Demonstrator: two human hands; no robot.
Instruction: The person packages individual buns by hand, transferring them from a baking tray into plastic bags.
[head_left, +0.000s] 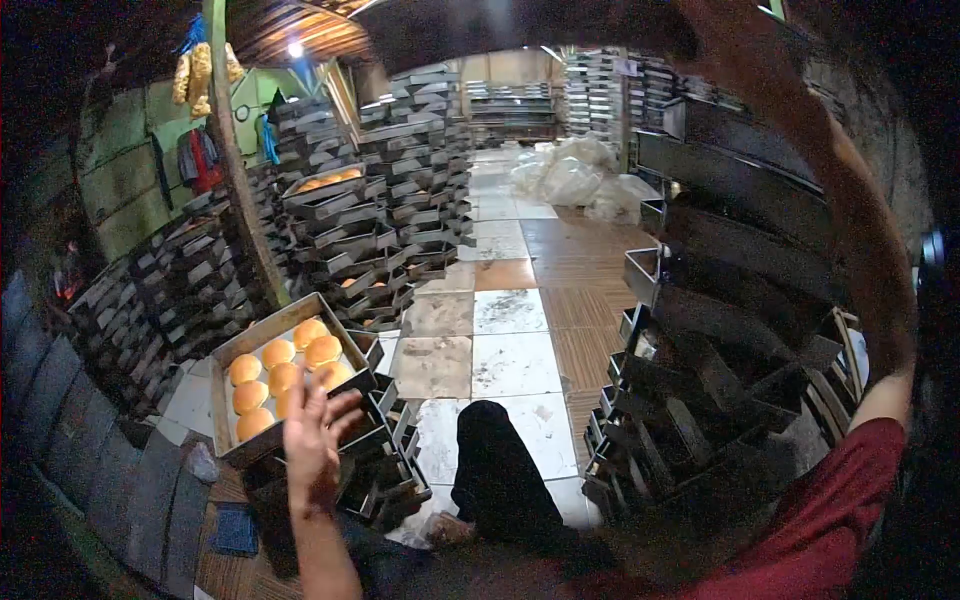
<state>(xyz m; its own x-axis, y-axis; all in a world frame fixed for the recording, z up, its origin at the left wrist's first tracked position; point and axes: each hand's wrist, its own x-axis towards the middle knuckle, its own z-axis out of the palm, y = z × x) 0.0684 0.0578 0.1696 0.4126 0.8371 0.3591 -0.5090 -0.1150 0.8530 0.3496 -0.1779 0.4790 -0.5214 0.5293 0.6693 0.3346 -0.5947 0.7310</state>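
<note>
"What does the head view show of the buns [248, 398]?"

"They sit in rows in a metal tray [218, 400] on the person's left, on top of a stack of trays [375, 490]. Being uppermost probably leaves their glossy tops uncrushed and easy to reach."

"And the left hand [312, 447]?"

"Raised with its fingers apart, gripping nothing that I can see. It overlaps the tray's near side, but it's blurred, so I can't tell whether it touches. Perhaps it's lifted like that to keep off the soft buns."

"The right hand?"

"I can't tell. The right forearm [865, 230] rises from a maroon sleeve [850, 490] and bends over towards the top edge, where the dark hides the fingers. It may be up near the head camera, which would explain why the arm looms so large."

"Why are the other trays piled crisscross?"

"The tall stacks [430, 120] beyond look set at alternating angles, likely so air gets between the layers. One tray there holds more buns [328, 180]."

"Anything on the floor?"

"Clear plastic bags [580, 175] lie bunched beyond the tiled aisle [510, 345], perhaps to leave walking room between the stacks."
</note>
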